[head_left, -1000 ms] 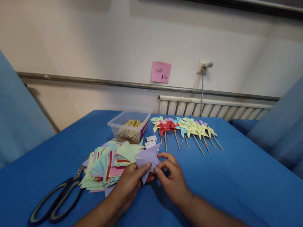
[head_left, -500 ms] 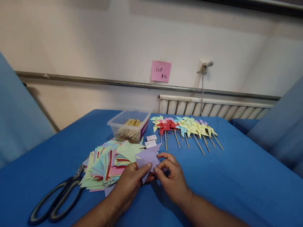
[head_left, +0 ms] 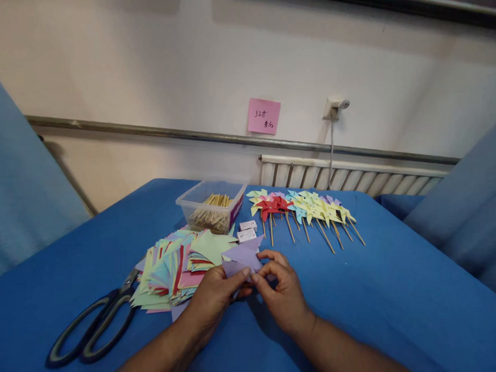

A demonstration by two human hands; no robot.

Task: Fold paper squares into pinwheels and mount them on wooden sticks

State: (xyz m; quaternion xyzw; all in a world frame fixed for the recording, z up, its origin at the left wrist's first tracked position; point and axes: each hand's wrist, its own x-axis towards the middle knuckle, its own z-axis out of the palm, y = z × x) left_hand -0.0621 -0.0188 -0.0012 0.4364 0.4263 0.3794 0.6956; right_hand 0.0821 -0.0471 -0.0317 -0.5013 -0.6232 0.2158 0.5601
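Blue-covered table spread across the lower frame, its cloth lightly creased at right. Purple paper, cut and pointed, is held just below centre frame, above the cloth. It is gripped by the left hand, thumb pressed flat on top; its right side is pinched between thumb and forefinger of the right hand — other fingers curled.

At lower left, a fanned heap of coloured paper is overlapped by the tips of black-handled scissors. Behind the heap, a clear plastic box is stocked with thin sticks; two small white boxes are set beside it. Finished pinwheels are laid in a row right of centre.

Pale wall behind, crossed by a metal rail. Pink note stuck above it, handwritten; socket and ribbed radiator seen farther right. Both frame edges are bordered by blue curtains.
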